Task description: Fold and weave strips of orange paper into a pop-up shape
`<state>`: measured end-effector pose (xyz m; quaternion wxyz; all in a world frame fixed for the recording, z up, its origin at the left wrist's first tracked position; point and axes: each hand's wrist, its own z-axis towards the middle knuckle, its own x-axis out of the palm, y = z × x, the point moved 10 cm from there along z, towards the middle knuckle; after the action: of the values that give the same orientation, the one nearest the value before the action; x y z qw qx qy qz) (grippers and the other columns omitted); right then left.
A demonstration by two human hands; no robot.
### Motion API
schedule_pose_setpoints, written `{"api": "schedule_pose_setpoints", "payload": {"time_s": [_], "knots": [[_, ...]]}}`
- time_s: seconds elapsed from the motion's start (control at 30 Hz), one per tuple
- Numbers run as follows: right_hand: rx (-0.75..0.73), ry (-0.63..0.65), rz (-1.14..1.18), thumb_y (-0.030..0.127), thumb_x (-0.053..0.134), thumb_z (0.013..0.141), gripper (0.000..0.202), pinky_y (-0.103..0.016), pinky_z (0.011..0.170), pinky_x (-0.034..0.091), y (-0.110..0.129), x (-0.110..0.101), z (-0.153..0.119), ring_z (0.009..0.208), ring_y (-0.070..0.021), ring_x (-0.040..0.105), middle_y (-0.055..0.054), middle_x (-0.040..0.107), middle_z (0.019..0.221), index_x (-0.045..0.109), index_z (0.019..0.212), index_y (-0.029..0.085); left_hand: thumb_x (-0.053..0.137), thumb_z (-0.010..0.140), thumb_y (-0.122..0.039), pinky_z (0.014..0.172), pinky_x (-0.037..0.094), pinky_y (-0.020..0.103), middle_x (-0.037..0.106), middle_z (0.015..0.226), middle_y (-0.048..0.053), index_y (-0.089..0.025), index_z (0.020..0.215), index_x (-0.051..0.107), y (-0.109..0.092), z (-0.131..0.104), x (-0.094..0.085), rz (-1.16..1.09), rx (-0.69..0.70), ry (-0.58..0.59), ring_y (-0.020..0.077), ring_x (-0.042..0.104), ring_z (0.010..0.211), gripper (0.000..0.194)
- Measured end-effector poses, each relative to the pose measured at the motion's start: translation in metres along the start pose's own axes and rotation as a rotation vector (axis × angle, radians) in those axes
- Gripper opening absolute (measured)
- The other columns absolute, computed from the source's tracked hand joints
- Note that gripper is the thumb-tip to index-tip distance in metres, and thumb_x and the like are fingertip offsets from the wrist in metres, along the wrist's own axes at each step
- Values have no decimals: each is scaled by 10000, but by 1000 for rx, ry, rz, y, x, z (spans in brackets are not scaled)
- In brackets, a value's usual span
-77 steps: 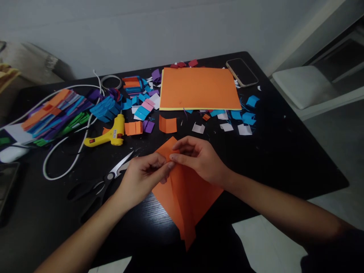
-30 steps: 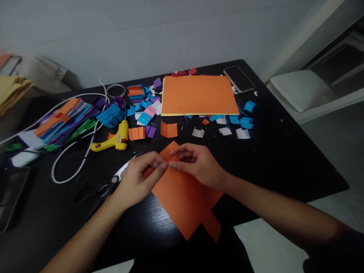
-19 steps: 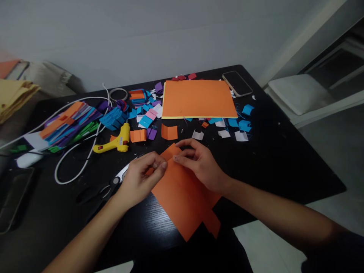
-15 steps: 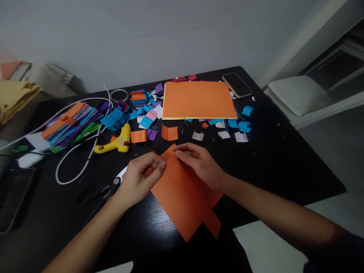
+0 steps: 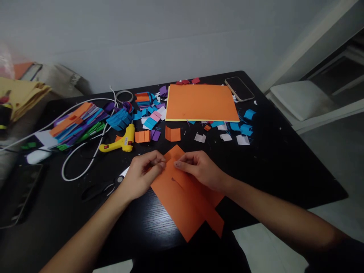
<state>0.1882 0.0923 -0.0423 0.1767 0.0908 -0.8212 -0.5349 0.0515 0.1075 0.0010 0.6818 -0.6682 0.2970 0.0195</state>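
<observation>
On the dark table in front of me lies an orange paper sheet, turned cornerwise. A long orange paper strip stretches across it, its lower end jutting past the sheet at the right. My left hand is closed, with thumb and forefinger pinched at the upper left of the orange paper. Opposite it, my right hand pinches the paper near its top. A small dark mark shows on the paper below the fingertips. Scissors lie partly hidden behind my left hand and forearm.
A yellow glue gun lies left of centre beside a looping white cable. Behind are bundled coloured strips, paper scraps and a stack of orange sheets. Phones rest at the back right and left edge.
My right hand has moved slightly down and closer to my left. The strip's lower end has shifted a little right and up, and the dark mark now shows. The view has shifted slightly.
</observation>
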Motion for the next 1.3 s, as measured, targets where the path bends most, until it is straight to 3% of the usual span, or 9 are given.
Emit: {"api": "schedule_pose_setpoints", "payload": {"time_s": [0.23, 0.4, 0.5, 0.6, 0.77, 0.87, 1.0, 1.3], "knots": [[-53, 78, -104, 491, 807, 805, 344, -263, 633, 417, 2, 10, 2, 665, -119, 579, -9, 698, 731, 760, 795, 150, 631, 955, -435, 545, 328, 229, 491, 640, -43, -173, 832, 664, 7, 0, 16, -70, -60, 32, 112, 425, 595, 292], [-60, 85, -173, 460, 802, 822, 307, -274, 681, 488, 14, 3, 1, 730, -148, 667, -38, 761, 808, 771, 821, 154, 630, 939, -480, 549, 367, 228, 493, 654, -34, -169, 824, 646, 2, 0, -16, -109, -96, -101, 119, 449, 596, 331], [-34, 155, -221, 428, 802, 831, 266, -285, 701, 531, 23, 3, -4, 746, -164, 713, -49, 785, 827, 774, 822, 164, 637, 932, -485, 559, 387, 228, 489, 649, -35, -174, 787, 620, -4, -9, -39, -103, -97, -160, 116, 451, 587, 344], [-9, 271, -250, 416, 787, 851, 251, -297, 702, 556, 28, 10, -11, 728, -173, 736, -63, 797, 816, 776, 856, 165, 617, 946, -475, 576, 405, 233, 519, 663, -29, -177, 777, 610, -6, -21, -47, -57, -107, -142, 123, 490, 601, 343], [-78, 395, -525, 423, 777, 861, 263, -256, 624, 497, 28, 25, -11, 655, -148, 698, -46, 777, 747, 755, 815, 166, 622, 950, -412, 686, 450, 257, 679, 834, 16, -191, 934, 706, -13, -39, -23, 126, -32, 66, 162, 588, 762, 237], [-127, 408, -650, 458, 765, 865, 292, -248, 620, 477, 25, 31, -6, 669, -143, 687, -36, 769, 761, 751, 825, 169, 594, 966, -440, 642, 428, 250, 668, 783, 10, -189, 870, 728, -11, -46, -4, 174, -21, 185, 153, 566, 709, 300], [-128, 427, -681, 396, 818, 809, 247, -262, 679, 494, 18, 33, -2, 780, -172, 712, -47, 777, 836, 765, 863, 161, 644, 927, -482, 571, 389, 230, 612, 686, -11, -174, 772, 696, 5, -50, 1, 110, -98, 192, 135, 527, 624, 349], [-92, 371, -732, 305, 866, 751, 208, -270, 670, 484, 9, 30, 7, 734, -169, 683, -41, 757, 788, 769, 853, 152, 695, 883, -449, 558, 374, 225, 591, 670, -14, -172, 727, 679, 24, -50, 2, 91, -105, 202, 134, 512, 613, 318]]}}
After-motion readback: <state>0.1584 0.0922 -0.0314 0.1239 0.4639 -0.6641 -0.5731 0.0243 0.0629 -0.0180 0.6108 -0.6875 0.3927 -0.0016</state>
